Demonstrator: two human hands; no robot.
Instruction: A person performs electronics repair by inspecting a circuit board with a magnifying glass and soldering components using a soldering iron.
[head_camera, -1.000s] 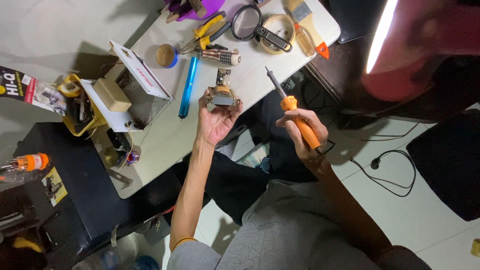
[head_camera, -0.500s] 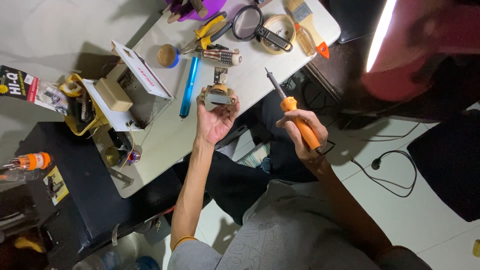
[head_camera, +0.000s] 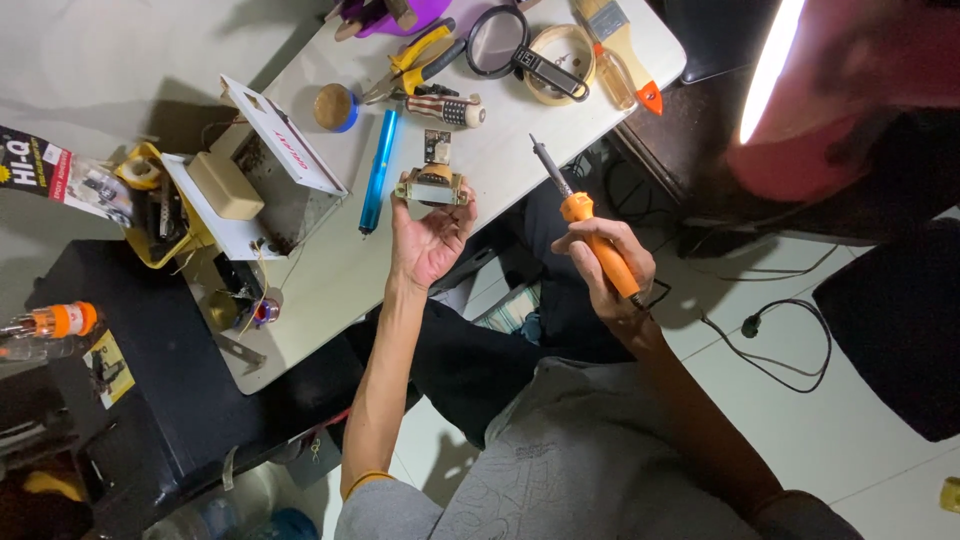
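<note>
Above white bench (head_camera: 330, 290), small metal transformer block (head_camera: 432, 187) is gripped by left hand (head_camera: 430, 235); orange-handled soldering iron (head_camera: 585, 225), clenched in right hand (head_camera: 610, 262), is angled w/ tip up-left, just right of it.

1. A white table (head_camera: 330, 290) stands at an angle, its top crowded with tools, tape and a brush
2. The floor (head_camera: 800, 420) to the right is laid with pale tiles, with thin grout lines showing
3. A black cable (head_camera: 770, 345) with a plug lies looped on those tiles
4. A low black stand (head_camera: 160, 400) sits beside the table on the left, carrying small bottles and a card
5. A bright strip light (head_camera: 770, 70) glares at the upper right
6. The upper left ground (head_camera: 100, 70) is plain grey, crossed by soft shadows
7. A dark bulky shape (head_camera: 890, 330), perhaps a seat, fills the right edge
</note>
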